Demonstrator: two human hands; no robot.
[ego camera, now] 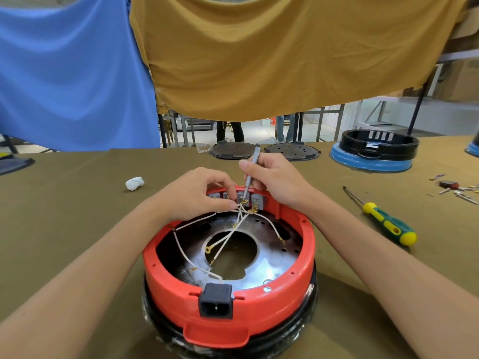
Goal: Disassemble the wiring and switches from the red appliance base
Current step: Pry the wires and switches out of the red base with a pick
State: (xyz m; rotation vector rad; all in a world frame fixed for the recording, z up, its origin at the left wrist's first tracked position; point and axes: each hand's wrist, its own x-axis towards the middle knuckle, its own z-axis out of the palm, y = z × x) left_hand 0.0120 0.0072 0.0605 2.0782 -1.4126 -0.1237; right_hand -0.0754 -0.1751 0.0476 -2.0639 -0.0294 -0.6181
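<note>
The red appliance base [307, 257] stands upside down on the table in front of me, its metal inside showing. White wires [228, 238] with brass terminals cross the inside and run to grey switches [256, 200] at the far rim. A black power socket [216, 301] sits in the near rim. My left hand [197, 194] pinches a wire end at the switches. My right hand [274, 177] grips a thin grey tool [251, 172], whose tip rests at a switch terminal.
A green and yellow screwdriver [383, 218] lies to the right, with small removed parts [456, 189] beyond it. A white wad [134, 183] lies at left. Two dark round plates [230, 151] and a black and blue base [373, 154] stand at the table's far edge.
</note>
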